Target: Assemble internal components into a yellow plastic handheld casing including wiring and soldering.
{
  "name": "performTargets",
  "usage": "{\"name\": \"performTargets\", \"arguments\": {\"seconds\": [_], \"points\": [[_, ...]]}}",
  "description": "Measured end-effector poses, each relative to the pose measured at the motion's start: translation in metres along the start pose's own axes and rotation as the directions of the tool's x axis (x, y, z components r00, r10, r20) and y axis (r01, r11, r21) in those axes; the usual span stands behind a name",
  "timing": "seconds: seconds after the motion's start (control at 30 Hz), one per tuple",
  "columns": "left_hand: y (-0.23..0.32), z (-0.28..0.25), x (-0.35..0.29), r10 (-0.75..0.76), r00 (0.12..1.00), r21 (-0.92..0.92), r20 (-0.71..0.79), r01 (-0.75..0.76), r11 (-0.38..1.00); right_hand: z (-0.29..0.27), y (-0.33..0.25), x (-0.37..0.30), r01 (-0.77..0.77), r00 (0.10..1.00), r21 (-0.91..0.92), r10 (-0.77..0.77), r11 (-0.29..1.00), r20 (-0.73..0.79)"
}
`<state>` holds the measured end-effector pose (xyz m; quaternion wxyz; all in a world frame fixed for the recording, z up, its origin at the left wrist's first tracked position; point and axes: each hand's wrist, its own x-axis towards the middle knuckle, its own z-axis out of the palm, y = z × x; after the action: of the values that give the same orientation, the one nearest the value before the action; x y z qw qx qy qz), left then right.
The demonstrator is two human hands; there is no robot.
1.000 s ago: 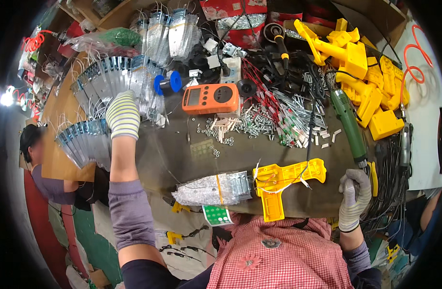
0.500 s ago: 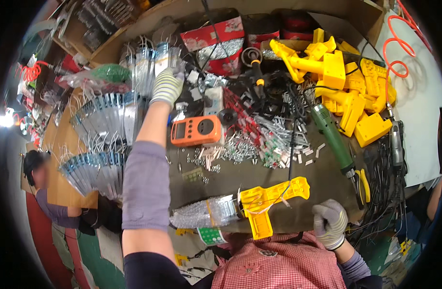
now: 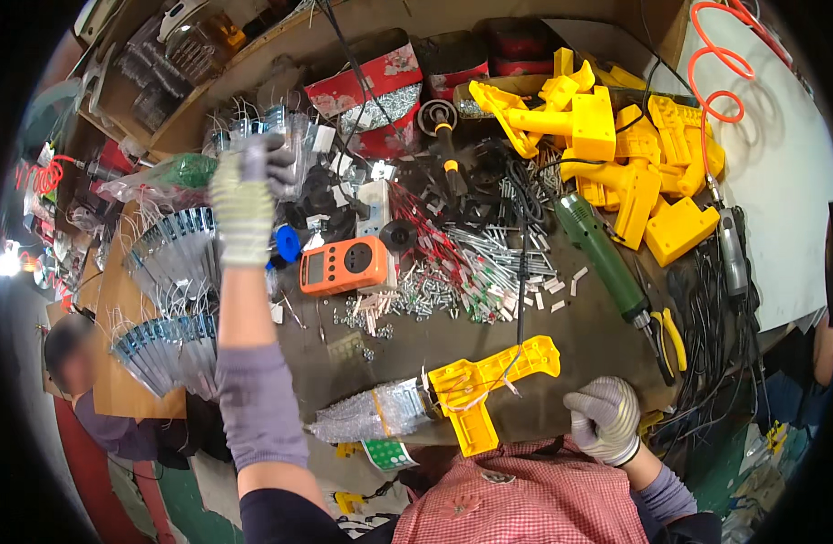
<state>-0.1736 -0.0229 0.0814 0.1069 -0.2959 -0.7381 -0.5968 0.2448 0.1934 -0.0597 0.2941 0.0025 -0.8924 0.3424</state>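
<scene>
My left hand [image 3: 244, 199], in a striped glove, is stretched to the far left over flat grey strips with blue ends and white wires. Motion blurs its fingers, so I cannot make out whether anything is in them. My right hand [image 3: 605, 421], gloved too, is at the near table edge with its fingers curled; what they hold, if anything, is hidden. Between my arms lies a yellow heat-gun-shaped half shell [image 3: 475, 388], open side up, with wires in it. From its left end extends a part wrapped in bubble wrap [image 3: 366, 415].
Fanned strips [image 3: 167, 340] lie at left. An orange meter [image 3: 344, 265], loose screws [image 3: 425, 290] and metal tubes [image 3: 507, 254] cover the middle. Yellow shells [image 3: 629, 186], a green electric screwdriver [image 3: 602, 258], yellow-handled pliers [image 3: 672, 340] and black cables [image 3: 702, 308] are at right.
My left hand has moved left and a little nearer from the far strips and is now blurred. My right hand remains curled at the table edge. The whole view has shifted slightly.
</scene>
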Motion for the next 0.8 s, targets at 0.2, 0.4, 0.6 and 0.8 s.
{"name": "performTargets", "arguments": {"seconds": [0.2,0.4,0.6,0.8], "points": [[0.12,0.019,-0.152,-0.234,0.932,-0.189,0.276,0.291,0.938,-0.024,-0.033,0.055,-0.029,0.989,0.391,0.082,0.92,-0.12],[0.128,0.041,-0.267,-0.407,0.716,-0.05,0.567,0.523,0.851,-0.002,-0.082,0.057,-0.503,0.774,0.501,0.109,0.704,0.624],[0.117,0.036,-0.307,-0.53,0.845,-0.123,0.074,0.535,0.836,-0.022,-0.051,0.035,-0.36,0.75,0.346,0.049,0.866,0.659],[0.117,0.018,-0.296,-0.344,0.81,-0.079,0.475,0.428,0.9,-0.025,-0.064,0.043,-0.492,0.603,0.272,0.099,0.827,0.791]]}}
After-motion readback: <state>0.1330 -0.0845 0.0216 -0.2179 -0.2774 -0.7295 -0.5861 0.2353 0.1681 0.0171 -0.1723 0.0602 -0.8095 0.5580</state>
